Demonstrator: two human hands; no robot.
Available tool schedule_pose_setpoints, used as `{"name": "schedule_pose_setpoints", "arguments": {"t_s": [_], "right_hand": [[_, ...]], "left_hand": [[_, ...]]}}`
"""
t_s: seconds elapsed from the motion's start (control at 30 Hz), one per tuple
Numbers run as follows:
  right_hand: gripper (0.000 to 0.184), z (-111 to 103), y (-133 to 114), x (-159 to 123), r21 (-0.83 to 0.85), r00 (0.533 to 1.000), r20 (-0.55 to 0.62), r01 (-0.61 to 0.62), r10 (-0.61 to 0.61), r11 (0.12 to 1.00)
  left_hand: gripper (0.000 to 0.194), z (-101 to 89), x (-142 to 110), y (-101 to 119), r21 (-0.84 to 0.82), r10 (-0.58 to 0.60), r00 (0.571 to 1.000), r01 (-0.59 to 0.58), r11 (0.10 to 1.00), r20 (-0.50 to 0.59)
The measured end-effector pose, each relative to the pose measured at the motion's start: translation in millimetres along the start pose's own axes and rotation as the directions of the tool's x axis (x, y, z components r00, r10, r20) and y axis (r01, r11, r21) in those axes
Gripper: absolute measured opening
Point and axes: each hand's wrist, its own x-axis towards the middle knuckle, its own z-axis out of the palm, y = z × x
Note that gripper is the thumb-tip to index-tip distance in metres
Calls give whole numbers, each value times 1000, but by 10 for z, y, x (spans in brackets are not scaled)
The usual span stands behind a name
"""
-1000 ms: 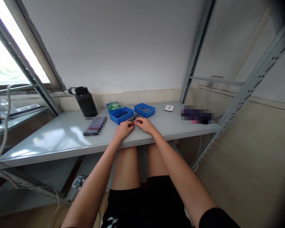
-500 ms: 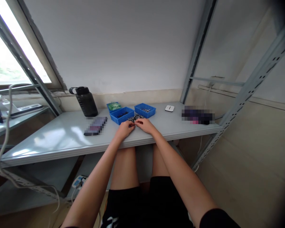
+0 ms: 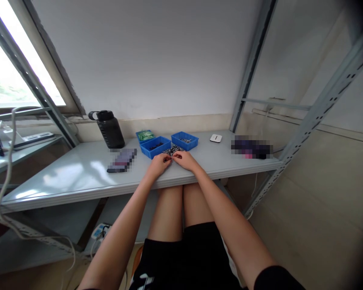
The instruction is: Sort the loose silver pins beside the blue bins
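Close together near the table's front edge, my left hand (image 3: 160, 163) and my right hand (image 3: 185, 159) meet at the fingertips. Both hands have their fingers pinched; whatever lies between them is too small to make out. Just beyond the fingertips is a pile of small black and silver pieces (image 3: 173, 150), partly covered by my hands. Behind my left hand stands a blue bin (image 3: 151, 152) with dark small parts inside. Another blue bin (image 3: 191, 145), behind the pile, holds silvery thin parts.
A blue box with green contents (image 3: 145, 135) sits behind the left bin. Further left are a black water bottle (image 3: 111, 131) and a blurred-out phone (image 3: 122, 160). To the right lie a small white case (image 3: 215, 138) and a blurred dark item (image 3: 251, 147). Metal shelf posts (image 3: 314, 121) frame the table.
My knees have drawn together under the table. Both hands stay in nearly the same place, fingertips still together; the bins and the pile look unchanged.
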Motion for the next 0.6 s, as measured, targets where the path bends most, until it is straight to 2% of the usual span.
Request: {"name": "schedule_pose_setpoints", "arguments": {"t_s": [0.6], "right_hand": [[15,-10,-24,-4,-14,998,-47,-31,30,999]], "left_hand": [[22,-1,-1,20,-10,-19,1000,19,1000,-24]]}}
